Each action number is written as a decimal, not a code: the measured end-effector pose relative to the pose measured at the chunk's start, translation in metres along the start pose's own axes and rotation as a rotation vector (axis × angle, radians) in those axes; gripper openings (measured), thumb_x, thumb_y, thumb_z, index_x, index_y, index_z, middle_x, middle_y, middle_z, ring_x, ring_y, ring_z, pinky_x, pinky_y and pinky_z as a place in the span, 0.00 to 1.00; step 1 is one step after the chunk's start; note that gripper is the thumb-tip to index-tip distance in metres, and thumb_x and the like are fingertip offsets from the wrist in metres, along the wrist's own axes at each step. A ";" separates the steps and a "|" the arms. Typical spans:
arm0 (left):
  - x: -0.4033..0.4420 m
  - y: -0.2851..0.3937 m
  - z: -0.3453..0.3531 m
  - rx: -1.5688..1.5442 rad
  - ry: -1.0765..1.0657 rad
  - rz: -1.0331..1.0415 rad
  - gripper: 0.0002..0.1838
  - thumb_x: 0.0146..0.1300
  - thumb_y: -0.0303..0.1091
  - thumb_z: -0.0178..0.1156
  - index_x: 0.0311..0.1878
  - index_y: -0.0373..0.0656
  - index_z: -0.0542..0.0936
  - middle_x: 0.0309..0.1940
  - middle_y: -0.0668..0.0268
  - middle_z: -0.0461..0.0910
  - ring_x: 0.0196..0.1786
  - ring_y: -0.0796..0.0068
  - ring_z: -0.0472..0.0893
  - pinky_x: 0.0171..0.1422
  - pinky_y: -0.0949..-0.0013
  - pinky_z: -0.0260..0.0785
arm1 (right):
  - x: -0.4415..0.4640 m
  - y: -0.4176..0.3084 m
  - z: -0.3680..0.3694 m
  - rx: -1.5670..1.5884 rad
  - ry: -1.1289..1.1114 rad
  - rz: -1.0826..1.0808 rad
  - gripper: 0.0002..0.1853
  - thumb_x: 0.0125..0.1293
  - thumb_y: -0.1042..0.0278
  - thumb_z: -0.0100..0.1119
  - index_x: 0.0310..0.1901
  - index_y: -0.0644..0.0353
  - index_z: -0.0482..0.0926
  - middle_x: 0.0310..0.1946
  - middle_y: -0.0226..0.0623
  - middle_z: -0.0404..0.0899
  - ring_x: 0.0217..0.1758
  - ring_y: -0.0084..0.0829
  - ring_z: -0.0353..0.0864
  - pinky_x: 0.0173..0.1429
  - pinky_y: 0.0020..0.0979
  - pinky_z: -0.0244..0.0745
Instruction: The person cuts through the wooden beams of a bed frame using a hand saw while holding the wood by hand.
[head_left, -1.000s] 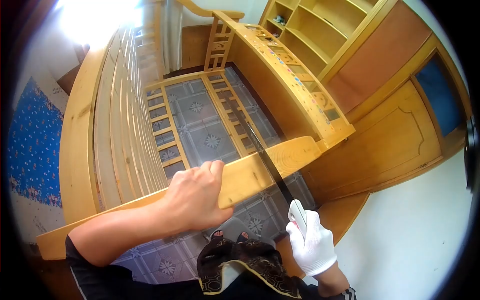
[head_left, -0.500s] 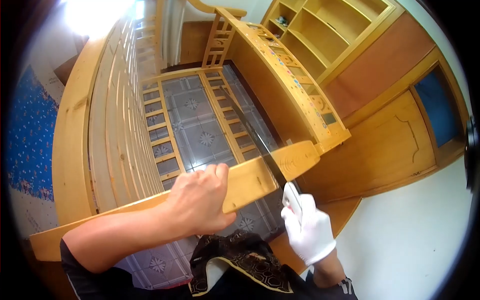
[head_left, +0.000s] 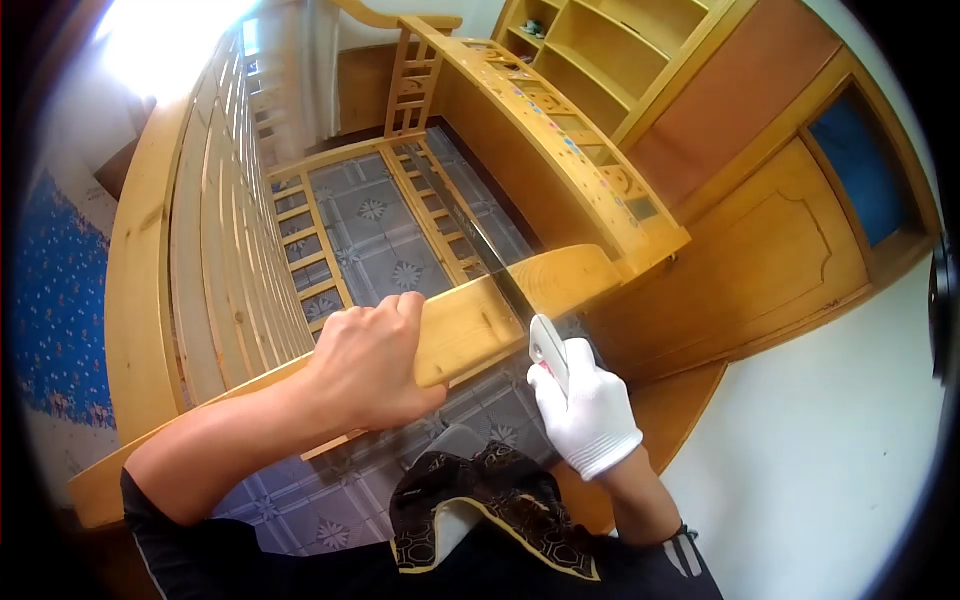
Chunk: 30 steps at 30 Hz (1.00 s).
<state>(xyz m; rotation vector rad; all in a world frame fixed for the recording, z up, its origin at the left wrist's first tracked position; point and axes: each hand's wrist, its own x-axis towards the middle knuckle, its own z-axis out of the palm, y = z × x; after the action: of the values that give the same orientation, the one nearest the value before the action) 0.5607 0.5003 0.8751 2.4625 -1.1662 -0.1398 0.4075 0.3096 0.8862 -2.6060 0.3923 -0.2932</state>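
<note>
A hand saw (head_left: 478,243) lies across a long wooden board (head_left: 465,332), its dark blade pointing away from me toward the bed frame. My right hand (head_left: 592,412), in a white glove, is closed around the saw's pale handle (head_left: 549,352). The blade meets the board near its rounded right end; how deep it sits cannot be made out. My bare left hand (head_left: 365,362) grips the board to the left of the blade, fingers over the far edge and thumb on the near side.
A slatted wooden bed panel (head_left: 205,250) stands at left. Beyond are a ladder-like bed base (head_left: 375,155) on the tiled floor (head_left: 370,210) and a decorated guard rail (head_left: 560,140). Shelves (head_left: 600,55) and a wooden door (head_left: 770,250) are at right.
My right hand has pushed the saw forward, away from me, across the board. My left hand still grips the board. The camera view has shifted slightly.
</note>
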 end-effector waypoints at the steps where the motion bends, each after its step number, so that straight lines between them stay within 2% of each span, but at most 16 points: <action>1: 0.000 0.000 -0.002 0.010 0.007 0.001 0.30 0.47 0.47 0.68 0.40 0.28 0.73 0.34 0.47 0.80 0.36 0.50 0.84 0.42 0.56 0.77 | 0.000 0.001 0.000 0.042 0.000 0.000 0.12 0.68 0.66 0.60 0.45 0.65 0.73 0.29 0.57 0.80 0.34 0.57 0.83 0.37 0.44 0.79; 2: 0.000 0.001 -0.002 0.004 0.004 0.001 0.29 0.47 0.47 0.68 0.40 0.28 0.73 0.34 0.47 0.80 0.36 0.50 0.84 0.42 0.55 0.76 | 0.001 0.002 -0.001 0.077 -0.004 -0.004 0.12 0.68 0.65 0.60 0.45 0.64 0.73 0.29 0.58 0.80 0.35 0.59 0.83 0.37 0.45 0.79; 5: -0.001 0.000 -0.001 -0.016 -0.004 0.003 0.29 0.47 0.47 0.68 0.40 0.28 0.73 0.34 0.47 0.80 0.36 0.50 0.84 0.42 0.54 0.76 | -0.041 0.010 -0.018 0.040 0.010 0.043 0.12 0.68 0.68 0.61 0.47 0.65 0.74 0.30 0.54 0.82 0.35 0.52 0.86 0.37 0.40 0.81; 8: -0.001 0.000 0.000 -0.012 -0.012 -0.005 0.29 0.47 0.47 0.67 0.41 0.28 0.73 0.35 0.47 0.80 0.35 0.50 0.83 0.41 0.54 0.76 | -0.031 0.004 -0.025 0.018 0.028 -0.090 0.15 0.68 0.63 0.61 0.49 0.64 0.74 0.31 0.50 0.85 0.31 0.53 0.86 0.34 0.44 0.81; 11: -0.001 0.002 -0.001 -0.003 -0.046 0.001 0.29 0.46 0.46 0.68 0.40 0.28 0.73 0.35 0.47 0.80 0.35 0.50 0.83 0.41 0.54 0.76 | 0.001 0.006 -0.003 -0.055 -0.006 -0.062 0.13 0.68 0.63 0.61 0.45 0.62 0.72 0.27 0.49 0.83 0.30 0.53 0.85 0.33 0.45 0.80; 12: 0.001 0.002 -0.003 0.007 -0.030 -0.002 0.29 0.46 0.46 0.68 0.40 0.28 0.73 0.34 0.46 0.80 0.35 0.50 0.83 0.41 0.54 0.76 | 0.001 0.005 -0.006 0.008 0.011 -0.099 0.13 0.68 0.63 0.61 0.45 0.61 0.71 0.26 0.49 0.82 0.29 0.53 0.84 0.32 0.46 0.80; 16: -0.001 0.000 -0.002 -0.018 -0.036 -0.002 0.29 0.46 0.46 0.68 0.40 0.28 0.73 0.33 0.46 0.80 0.35 0.50 0.84 0.41 0.54 0.77 | -0.013 0.006 -0.003 0.023 0.054 -0.083 0.13 0.68 0.64 0.61 0.45 0.61 0.71 0.29 0.49 0.83 0.29 0.53 0.84 0.31 0.44 0.80; 18: 0.000 -0.001 0.000 -0.034 -0.063 -0.043 0.35 0.45 0.49 0.67 0.48 0.28 0.72 0.36 0.46 0.80 0.38 0.50 0.83 0.43 0.55 0.75 | -0.010 0.006 -0.005 -0.004 0.044 -0.110 0.13 0.68 0.64 0.61 0.45 0.61 0.71 0.28 0.50 0.83 0.29 0.54 0.84 0.31 0.44 0.80; 19: 0.000 -0.001 -0.002 -0.038 -0.056 -0.051 0.35 0.45 0.49 0.67 0.48 0.28 0.72 0.36 0.46 0.80 0.38 0.50 0.83 0.43 0.55 0.75 | -0.006 0.003 -0.006 -0.023 0.036 -0.115 0.12 0.68 0.64 0.61 0.45 0.61 0.71 0.28 0.50 0.83 0.29 0.54 0.84 0.31 0.44 0.80; 21: -0.001 0.002 -0.002 -0.034 0.005 -0.009 0.29 0.45 0.46 0.69 0.39 0.29 0.72 0.33 0.47 0.80 0.35 0.49 0.84 0.41 0.55 0.77 | 0.013 0.006 0.000 -0.025 0.021 -0.130 0.12 0.69 0.64 0.60 0.45 0.62 0.71 0.28 0.51 0.83 0.29 0.54 0.84 0.31 0.45 0.80; 27: 0.000 0.001 -0.003 -0.041 -0.014 -0.016 0.29 0.45 0.46 0.69 0.39 0.29 0.72 0.33 0.48 0.80 0.35 0.49 0.84 0.41 0.56 0.77 | 0.013 -0.005 -0.006 0.019 -0.034 -0.032 0.13 0.69 0.63 0.60 0.48 0.63 0.73 0.28 0.51 0.83 0.30 0.56 0.84 0.34 0.47 0.80; 30: 0.002 0.001 -0.002 -0.021 -0.024 -0.022 0.29 0.46 0.46 0.69 0.40 0.29 0.72 0.33 0.47 0.79 0.35 0.50 0.84 0.41 0.57 0.77 | -0.034 0.007 -0.029 0.020 -0.057 0.002 0.12 0.68 0.68 0.60 0.48 0.65 0.75 0.31 0.47 0.84 0.33 0.48 0.87 0.35 0.39 0.82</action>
<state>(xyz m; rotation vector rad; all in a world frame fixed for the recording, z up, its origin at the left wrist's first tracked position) 0.5619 0.4989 0.8773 2.4629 -1.1416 -0.1869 0.3660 0.3027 0.9027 -2.5880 0.3698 -0.2208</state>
